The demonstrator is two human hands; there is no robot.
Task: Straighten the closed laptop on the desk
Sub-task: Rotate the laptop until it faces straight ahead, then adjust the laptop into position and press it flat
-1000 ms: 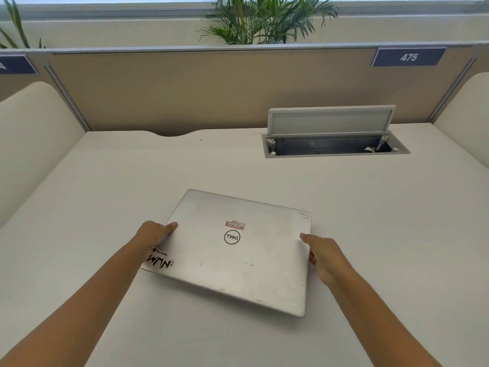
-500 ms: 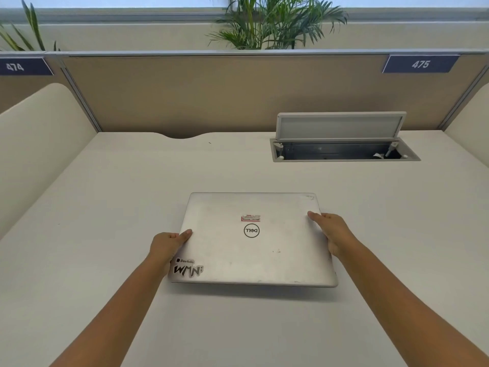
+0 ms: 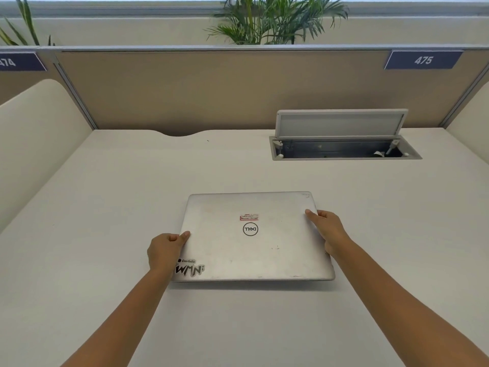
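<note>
The closed laptop point(image 3: 254, 237) is laid flat in the middle of the desk point(image 3: 105, 194). Its left edge is gripped by the left hand point(image 3: 165, 251), its right edge by the right hand point(image 3: 328, 229).

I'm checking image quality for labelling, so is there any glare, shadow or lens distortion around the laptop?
Head view: soft, even light, no harsh glare on the laptop; a thin shadow under its near edge on the desk; wide-angle bending curves the partition edges.
</note>
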